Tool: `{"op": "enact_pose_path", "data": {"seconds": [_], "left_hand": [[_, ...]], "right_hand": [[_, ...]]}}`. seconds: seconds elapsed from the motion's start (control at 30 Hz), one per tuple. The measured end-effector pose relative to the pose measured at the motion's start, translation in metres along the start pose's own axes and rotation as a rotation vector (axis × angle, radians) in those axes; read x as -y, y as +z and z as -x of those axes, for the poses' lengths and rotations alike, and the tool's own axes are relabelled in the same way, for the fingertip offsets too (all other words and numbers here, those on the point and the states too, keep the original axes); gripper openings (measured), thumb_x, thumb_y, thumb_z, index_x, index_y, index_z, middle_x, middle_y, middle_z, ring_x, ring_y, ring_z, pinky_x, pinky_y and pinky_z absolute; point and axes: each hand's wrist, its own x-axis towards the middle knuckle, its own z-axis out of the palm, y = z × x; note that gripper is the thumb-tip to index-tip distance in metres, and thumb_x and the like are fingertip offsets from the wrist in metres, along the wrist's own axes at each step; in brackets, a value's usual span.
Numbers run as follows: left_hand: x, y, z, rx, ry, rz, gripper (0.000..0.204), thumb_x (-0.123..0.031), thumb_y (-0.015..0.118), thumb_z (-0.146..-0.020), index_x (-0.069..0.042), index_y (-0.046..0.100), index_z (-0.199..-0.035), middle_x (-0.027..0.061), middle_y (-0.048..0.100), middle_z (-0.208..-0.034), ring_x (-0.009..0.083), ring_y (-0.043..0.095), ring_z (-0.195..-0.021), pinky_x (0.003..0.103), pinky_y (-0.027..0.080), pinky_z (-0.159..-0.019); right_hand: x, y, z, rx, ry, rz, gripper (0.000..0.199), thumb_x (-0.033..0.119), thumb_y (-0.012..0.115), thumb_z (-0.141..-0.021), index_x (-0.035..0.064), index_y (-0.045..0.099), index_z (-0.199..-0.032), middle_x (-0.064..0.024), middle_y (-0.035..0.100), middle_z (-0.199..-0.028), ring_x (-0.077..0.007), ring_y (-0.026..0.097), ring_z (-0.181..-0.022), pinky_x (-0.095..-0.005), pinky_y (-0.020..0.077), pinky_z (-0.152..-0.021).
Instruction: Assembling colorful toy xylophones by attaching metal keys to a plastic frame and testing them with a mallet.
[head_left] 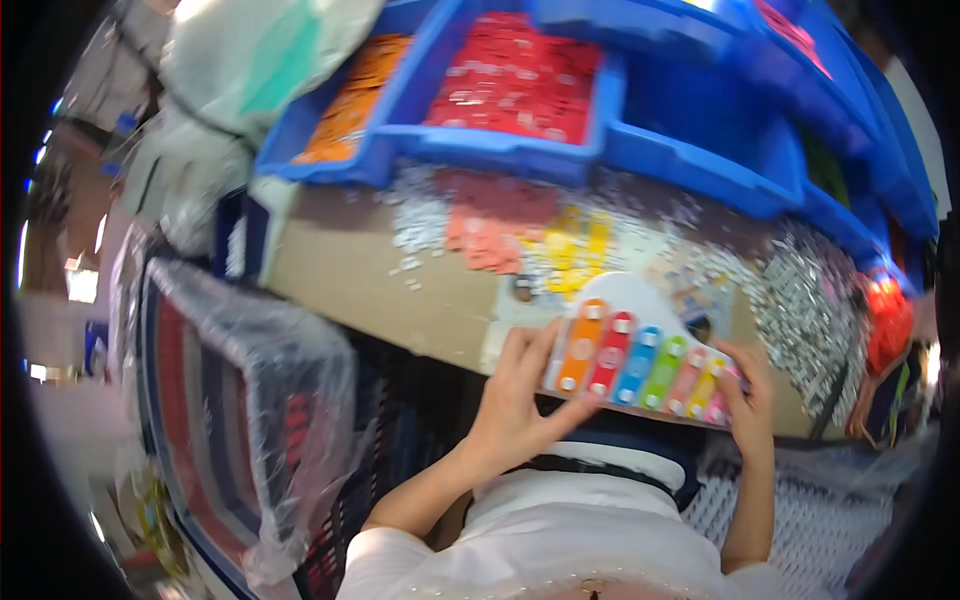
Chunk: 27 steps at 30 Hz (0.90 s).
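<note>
Blue bins [490, 147] hold orange pieces [358, 98] and red pieces [515, 82]. Left hand [518, 405] and right hand [751, 400] reach forward, clamped on opposite ends of toy xylophone [638, 352] at near edge of worktable [390, 290].

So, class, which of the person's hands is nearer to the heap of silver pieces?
Right. The right hand holds the right end of the toy xylophone, just left of the silver pieces; the left hand holds its left end, farther away.
</note>
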Motion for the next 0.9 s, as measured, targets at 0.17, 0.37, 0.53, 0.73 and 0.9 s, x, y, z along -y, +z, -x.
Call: {"op": "enact_pose_path", "data": {"seconds": [0.17, 0.37, 0.53, 0.73, 0.9], "left_hand": [[-0.018, -0.013, 0.037, -0.293, 0.586, 0.299, 0.122, -0.031, 0.088, -0.066, 0.004, 0.008, -0.151, 0.0229, 0.028, -0.148, 0.032, 0.036, -0.13, 0.044, 0.031, -0.106], [-0.001, -0.045, 0.098, -0.96, 0.369, 0.509, 0.026, -0.011, 0.05, -0.098, 0.0, 0.044, -0.12, 0.0121, 0.052, -0.11, 0.0221, 0.053, -0.1, 0.036, 0.044, -0.087], [-0.006, -0.18, 0.198, -1.595, 0.102, 0.205, 0.039, -0.013, 0.051, -0.099, -0.005, 0.034, -0.134, 0.0126, 0.059, -0.116, 0.0196, 0.06, -0.104, 0.034, 0.049, -0.093], [0.065, -0.332, 0.294, -1.37, -0.409, 0.182, 0.064, -0.025, 0.071, -0.087, -0.002, 0.034, -0.134, 0.0132, 0.061, -0.12, 0.0199, 0.067, -0.096, 0.029, 0.054, -0.076], [0.281, -0.352, 0.302, -1.181, -0.756, 0.377, 0.061, -0.015, 0.079, -0.077, 0.003, 0.044, -0.124, 0.0147, 0.065, -0.113, 0.0251, 0.065, -0.099, 0.037, 0.053, -0.085]], "right_hand": [[0.051, 0.057, -0.013, -0.015, -0.285, -0.402, 0.041, 0.028, 0.056, -0.097, 0.0, 0.049, -0.125, -0.0075, 0.052, -0.117, -0.0188, 0.048, -0.113, -0.0331, 0.0363, -0.101], [0.185, 0.149, -0.04, 0.303, -1.197, -0.318, 0.053, 0.025, 0.069, -0.088, 0.0026, 0.04, -0.127, -0.0177, 0.05, -0.117, -0.0271, 0.049, -0.104, -0.0373, 0.0403, -0.083], [0.265, 0.227, -0.051, 0.485, -1.396, -0.026, 0.068, 0.029, 0.076, -0.077, 0.0054, 0.047, -0.134, -0.0149, 0.052, -0.128, -0.0343, 0.048, -0.118, -0.0459, 0.0357, -0.101], [0.271, 0.295, -0.061, 0.41, -1.598, 0.216, 0.068, 0.03, 0.077, -0.071, 0.0113, 0.051, -0.131, -0.0125, 0.051, -0.123, -0.032, 0.047, -0.121, -0.048, 0.0297, -0.108], [0.262, 0.303, -0.052, 0.343, -1.553, 0.284, 0.067, 0.029, 0.078, -0.066, 0.011, 0.052, -0.124, -0.0139, 0.049, -0.118, -0.0352, 0.046, -0.119, -0.0536, 0.028, -0.107]]}}
